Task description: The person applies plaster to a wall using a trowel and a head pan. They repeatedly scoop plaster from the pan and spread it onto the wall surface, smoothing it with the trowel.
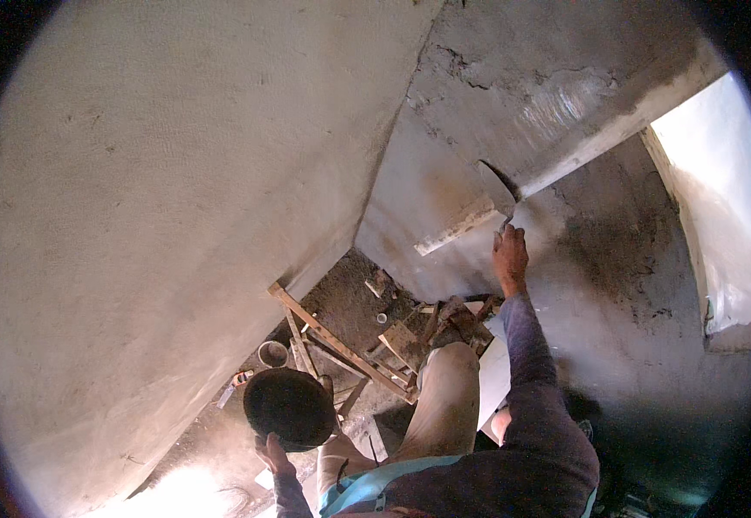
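Pale wall [177, 190] meets grey wall [453, 129] before you

The pale wall sweeps up your left; the grey one, cracked and stained, faces your right. A wooden frame [341, 343] lies on the floor [341, 285], perhaps left there to give you room. Low down, your left hand's [274, 454] grip pinches the near rim of a black bowl [287, 410], likely to keep it close. Stretched forward, your right hand's [510, 252] grip wraps the handle of a trowel [501, 192], blade at the grey wall, contact unclear. Beyond the bowl sits a small pot [273, 353]
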Motion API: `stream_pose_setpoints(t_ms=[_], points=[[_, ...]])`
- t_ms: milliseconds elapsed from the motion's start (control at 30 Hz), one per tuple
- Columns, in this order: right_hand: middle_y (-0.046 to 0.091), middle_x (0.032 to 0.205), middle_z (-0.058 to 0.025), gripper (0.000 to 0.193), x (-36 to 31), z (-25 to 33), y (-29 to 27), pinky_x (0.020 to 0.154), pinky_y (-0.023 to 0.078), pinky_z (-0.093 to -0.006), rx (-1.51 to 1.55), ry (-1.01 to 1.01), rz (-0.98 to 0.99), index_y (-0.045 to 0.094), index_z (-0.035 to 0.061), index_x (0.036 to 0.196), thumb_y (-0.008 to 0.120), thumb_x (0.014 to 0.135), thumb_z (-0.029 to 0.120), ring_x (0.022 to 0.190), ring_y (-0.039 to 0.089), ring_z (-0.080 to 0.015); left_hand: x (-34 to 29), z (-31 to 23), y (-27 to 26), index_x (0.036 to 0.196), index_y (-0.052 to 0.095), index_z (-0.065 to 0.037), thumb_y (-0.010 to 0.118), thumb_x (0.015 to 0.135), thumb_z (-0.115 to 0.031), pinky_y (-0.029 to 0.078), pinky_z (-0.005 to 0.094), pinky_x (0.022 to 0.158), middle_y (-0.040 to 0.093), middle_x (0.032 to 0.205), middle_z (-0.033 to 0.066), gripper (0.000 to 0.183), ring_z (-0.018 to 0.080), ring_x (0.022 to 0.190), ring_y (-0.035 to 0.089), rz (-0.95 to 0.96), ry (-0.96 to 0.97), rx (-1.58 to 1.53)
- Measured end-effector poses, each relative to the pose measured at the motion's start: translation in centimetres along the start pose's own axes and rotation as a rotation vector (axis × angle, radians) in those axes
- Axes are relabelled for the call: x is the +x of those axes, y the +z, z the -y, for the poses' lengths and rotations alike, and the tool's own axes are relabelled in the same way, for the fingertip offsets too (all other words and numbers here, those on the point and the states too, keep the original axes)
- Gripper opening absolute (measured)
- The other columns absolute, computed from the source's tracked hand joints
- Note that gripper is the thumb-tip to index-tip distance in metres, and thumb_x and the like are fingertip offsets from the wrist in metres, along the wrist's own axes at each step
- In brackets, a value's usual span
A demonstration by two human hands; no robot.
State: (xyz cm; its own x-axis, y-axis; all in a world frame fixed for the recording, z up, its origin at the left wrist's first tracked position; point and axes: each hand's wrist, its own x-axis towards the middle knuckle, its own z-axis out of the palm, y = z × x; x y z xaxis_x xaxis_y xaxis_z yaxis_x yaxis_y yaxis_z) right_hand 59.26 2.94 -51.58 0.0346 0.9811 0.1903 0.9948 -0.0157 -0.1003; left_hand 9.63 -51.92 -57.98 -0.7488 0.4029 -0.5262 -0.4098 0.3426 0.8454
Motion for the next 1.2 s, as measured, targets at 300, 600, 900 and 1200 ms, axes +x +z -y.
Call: stream_pose_setpoints(t_ms=[300,600,900,1200], points=[[0.065,0.115,-0.0303,0.043,14.1,12.6,4.1,0.093,0.050,-0.0536,0.380,-0.225,-0.102,0.057,-0.0028,0.125,0.054,0.105,0.035,0.108,0.063,-0.0483,-1.1,0.6,2.8,0.115,0.067,-0.002,0.061,0.084,-0.011,0.047,0.0312,0.083,0.069,0.105,0.0045,0.033,0.0144,0.090,0.058,0.036,-0.032,-0.071],[0.068,0.110,-0.0263,0.048,15.6,13.1,7.9,0.080,0.056,-0.0562,0.110,-0.136,0.057,0.054,0.0007,0.132,0.058,0.101,0.038,0.095,0.070,-0.0444,-1.9,1.5,3.1,0.118,0.066,0.000,0.062,0.083,-0.014,0.047,0.0309,0.081,0.068,0.102,0.0036,0.038,0.0146,0.087,0.057,0.041,-0.029,-0.037],[0.068,0.111,-0.0229,0.042,14.1,14.4,2.4,0.077,0.058,-0.0530,-0.148,-0.282,-0.204,0.057,0.0002,0.132,0.059,0.096,0.022,0.091,0.072,-0.0408,-2.1,1.6,0.7,0.124,0.063,-0.007,0.070,0.086,-0.018,0.043,0.0313,0.065,0.069,0.101,0.0002,0.040,0.0118,0.079,0.055,-0.004,-0.093,-0.063],[0.072,0.110,-0.0244,0.028,20.1,17.3,-11.6,0.085,0.056,-0.0513,-0.224,-0.301,-0.046,0.071,0.0016,0.106,0.051,0.100,0.020,0.101,0.071,-0.0394,-1.4,0.8,-0.1,0.111,0.067,-0.001,0.065,0.080,-0.012,0.047,0.0318,0.079,0.067,0.099,0.0022,0.032,0.0152,0.083,0.057,0.013,-0.024,-0.154]])
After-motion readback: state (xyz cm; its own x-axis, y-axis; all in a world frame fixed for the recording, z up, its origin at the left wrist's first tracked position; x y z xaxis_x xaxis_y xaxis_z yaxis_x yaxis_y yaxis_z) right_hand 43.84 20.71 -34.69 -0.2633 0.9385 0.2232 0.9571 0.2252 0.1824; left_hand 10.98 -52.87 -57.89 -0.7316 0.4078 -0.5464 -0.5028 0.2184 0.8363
